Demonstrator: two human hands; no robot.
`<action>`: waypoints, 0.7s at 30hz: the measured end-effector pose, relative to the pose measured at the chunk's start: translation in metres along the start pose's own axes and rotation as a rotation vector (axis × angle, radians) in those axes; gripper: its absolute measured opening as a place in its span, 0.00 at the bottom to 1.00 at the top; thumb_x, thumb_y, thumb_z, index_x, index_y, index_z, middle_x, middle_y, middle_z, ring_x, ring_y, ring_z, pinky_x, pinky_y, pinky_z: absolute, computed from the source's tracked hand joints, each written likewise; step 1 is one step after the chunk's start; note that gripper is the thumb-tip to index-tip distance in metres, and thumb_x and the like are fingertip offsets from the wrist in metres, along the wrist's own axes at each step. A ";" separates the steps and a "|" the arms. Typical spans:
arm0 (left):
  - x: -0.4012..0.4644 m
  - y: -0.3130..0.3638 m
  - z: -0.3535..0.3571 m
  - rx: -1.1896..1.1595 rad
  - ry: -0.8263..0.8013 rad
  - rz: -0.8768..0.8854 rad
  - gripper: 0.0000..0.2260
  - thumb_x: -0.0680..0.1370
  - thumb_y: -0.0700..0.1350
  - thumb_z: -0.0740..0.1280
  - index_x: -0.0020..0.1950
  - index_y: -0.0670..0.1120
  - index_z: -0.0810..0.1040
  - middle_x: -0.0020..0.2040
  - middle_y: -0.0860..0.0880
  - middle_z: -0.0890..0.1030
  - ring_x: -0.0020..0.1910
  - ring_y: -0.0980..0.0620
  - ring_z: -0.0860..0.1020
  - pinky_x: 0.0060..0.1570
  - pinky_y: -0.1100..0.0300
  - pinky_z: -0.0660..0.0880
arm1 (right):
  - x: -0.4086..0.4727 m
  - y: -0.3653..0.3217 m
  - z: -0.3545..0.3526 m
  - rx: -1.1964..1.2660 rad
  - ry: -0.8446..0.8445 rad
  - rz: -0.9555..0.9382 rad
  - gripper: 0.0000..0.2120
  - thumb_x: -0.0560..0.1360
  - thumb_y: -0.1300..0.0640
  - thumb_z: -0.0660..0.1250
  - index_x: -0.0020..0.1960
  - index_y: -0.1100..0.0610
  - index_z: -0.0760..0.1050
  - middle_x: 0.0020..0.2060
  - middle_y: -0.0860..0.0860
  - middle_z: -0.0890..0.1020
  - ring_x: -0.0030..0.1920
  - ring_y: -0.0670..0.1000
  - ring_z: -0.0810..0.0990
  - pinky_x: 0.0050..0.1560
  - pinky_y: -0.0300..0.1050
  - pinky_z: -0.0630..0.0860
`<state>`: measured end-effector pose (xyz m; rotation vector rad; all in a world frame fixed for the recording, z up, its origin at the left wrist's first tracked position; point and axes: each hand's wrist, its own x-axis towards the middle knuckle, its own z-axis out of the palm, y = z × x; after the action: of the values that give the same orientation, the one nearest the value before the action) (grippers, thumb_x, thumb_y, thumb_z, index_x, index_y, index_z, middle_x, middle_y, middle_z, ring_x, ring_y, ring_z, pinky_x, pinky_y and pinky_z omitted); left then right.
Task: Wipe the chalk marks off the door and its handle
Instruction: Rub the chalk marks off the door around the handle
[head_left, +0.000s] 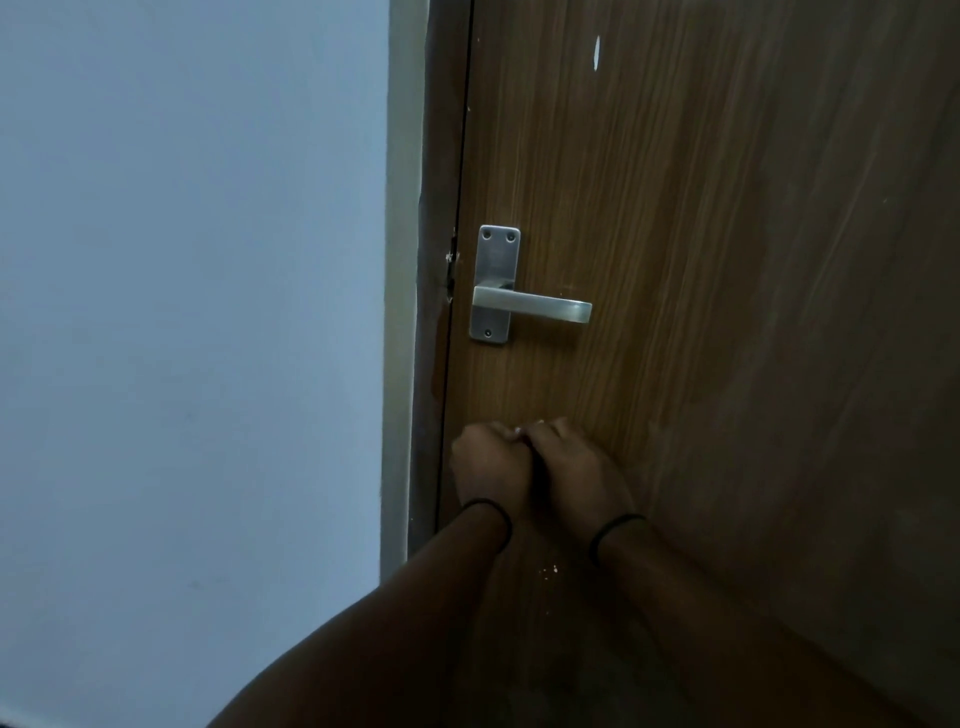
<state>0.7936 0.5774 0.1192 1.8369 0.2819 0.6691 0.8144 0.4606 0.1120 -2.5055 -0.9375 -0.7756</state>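
The brown wood-grain door (727, 260) fills the right side and stands shut. Its silver lever handle (532, 306) on a metal plate points right. A short white mark (596, 52) shows high on the door, and small white specks (548, 570) sit low, between my forearms. My left hand (488, 462) and my right hand (576, 467) are pressed together against the door below the handle, fingers curled in. A tiny pale bit shows where the fingertips meet; I cannot tell if it is an object. Each wrist wears a thin black band.
A pale blue wall (182, 312) takes up the left half. The dark door frame (436, 208) runs between wall and door, chipped near the latch (451, 270). The light is dim.
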 end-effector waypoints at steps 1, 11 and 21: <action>-0.002 0.002 0.004 -0.012 -0.029 0.005 0.13 0.77 0.41 0.68 0.31 0.49 0.77 0.29 0.53 0.77 0.30 0.59 0.75 0.27 0.71 0.66 | -0.004 0.007 0.000 0.016 0.026 0.031 0.14 0.79 0.55 0.61 0.64 0.47 0.70 0.55 0.49 0.75 0.52 0.49 0.76 0.49 0.45 0.76; -0.014 0.042 0.043 0.001 -0.397 0.041 0.12 0.77 0.39 0.67 0.36 0.50 0.81 0.40 0.47 0.84 0.38 0.52 0.80 0.42 0.56 0.79 | -0.031 0.054 -0.061 -0.086 0.261 0.200 0.04 0.69 0.72 0.72 0.42 0.67 0.79 0.39 0.63 0.80 0.40 0.63 0.80 0.40 0.51 0.74; -0.016 0.049 0.019 0.167 -0.305 0.195 0.12 0.79 0.41 0.66 0.38 0.54 0.79 0.40 0.58 0.81 0.38 0.62 0.78 0.30 0.74 0.69 | -0.009 0.059 -0.115 0.004 0.617 0.180 0.06 0.74 0.69 0.69 0.49 0.65 0.82 0.47 0.58 0.82 0.47 0.51 0.80 0.55 0.26 0.68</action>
<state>0.7852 0.5371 0.1553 2.1138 -0.0458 0.4983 0.8074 0.3570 0.1891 -2.0921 -0.4862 -1.3634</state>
